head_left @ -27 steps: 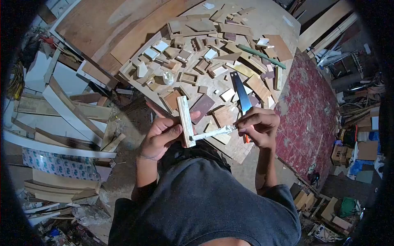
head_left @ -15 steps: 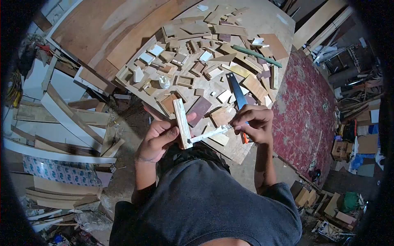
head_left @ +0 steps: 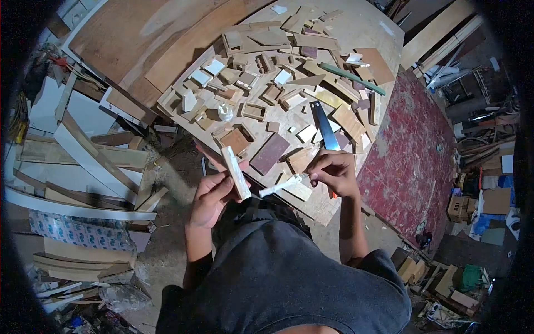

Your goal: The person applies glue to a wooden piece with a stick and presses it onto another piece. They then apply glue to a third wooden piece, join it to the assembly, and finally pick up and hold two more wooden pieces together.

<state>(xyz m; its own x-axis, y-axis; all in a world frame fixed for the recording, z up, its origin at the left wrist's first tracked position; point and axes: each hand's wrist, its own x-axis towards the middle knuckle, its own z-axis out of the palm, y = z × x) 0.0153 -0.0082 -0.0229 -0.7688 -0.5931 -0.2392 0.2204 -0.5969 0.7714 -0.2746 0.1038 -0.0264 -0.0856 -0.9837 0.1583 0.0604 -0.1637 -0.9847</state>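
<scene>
My left hand [head_left: 210, 200] is closed around a short wooden strip [head_left: 236, 173], whose face is smeared with white paste. Between the fingertips of my right hand [head_left: 335, 172] is a thin stick [head_left: 281, 185] coated in the same white. The stick's free end points left, a small gap away from the strip's lower end. Beyond my right hand lies a handsaw [head_left: 326, 127] with a bluish blade; its orange handle is mostly hidden behind that hand. A small white-smeared pot [head_left: 225, 112] stands on the table among the wood pieces.
The wooden table [head_left: 317, 214] carries many offcuts and small wooden boxes, a dark red-brown flat piece [head_left: 270, 152] and a long green strip [head_left: 351, 78]. A large plywood sheet [head_left: 128, 39] lies at the upper left. Curved boards [head_left: 94, 161] are piled on the left.
My left hand and the strip have shifted left, and the strip leans more. My right hand has moved left and slightly down. The stick's end has come away from the strip.
</scene>
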